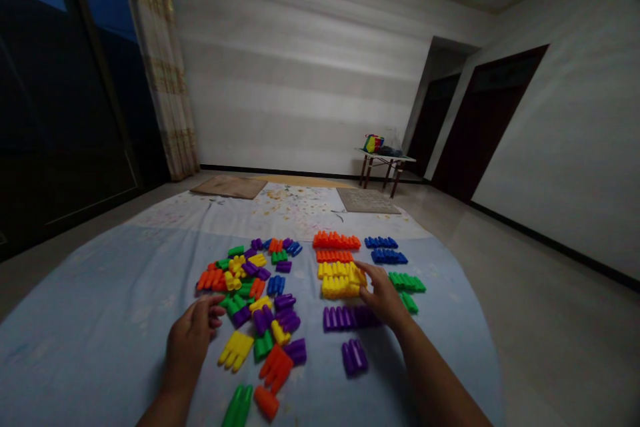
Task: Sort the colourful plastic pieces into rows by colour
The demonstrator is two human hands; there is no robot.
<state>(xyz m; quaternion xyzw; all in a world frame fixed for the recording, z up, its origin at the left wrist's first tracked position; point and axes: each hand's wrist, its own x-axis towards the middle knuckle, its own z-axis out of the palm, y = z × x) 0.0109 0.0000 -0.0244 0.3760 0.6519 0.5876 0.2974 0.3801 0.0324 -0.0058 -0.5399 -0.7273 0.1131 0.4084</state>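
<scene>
My right hand [381, 290] closes its thumb and fingers on a yellow plastic block [357, 275] at the right end of the yellow rows [335, 280]. Its wrist passes over the right end of a purple row [347, 317]. My left hand [193, 327] is beside a loose pile of mixed blocks [245, 290], its fingers loosely curled and the tips close to a green block [233, 303]. Nothing shows between those fingers. The blocks look like joined finger-shaped tubes in yellow, green, orange, purple and blue.
Orange rows [336, 240] lie beyond the yellow ones, with blue rows [387, 255] and green rows [407, 281] to the right. A short purple group [355, 357] sits nearer me. A blue cloth [120, 293] covers the table. Behind stands a small side table [385, 157].
</scene>
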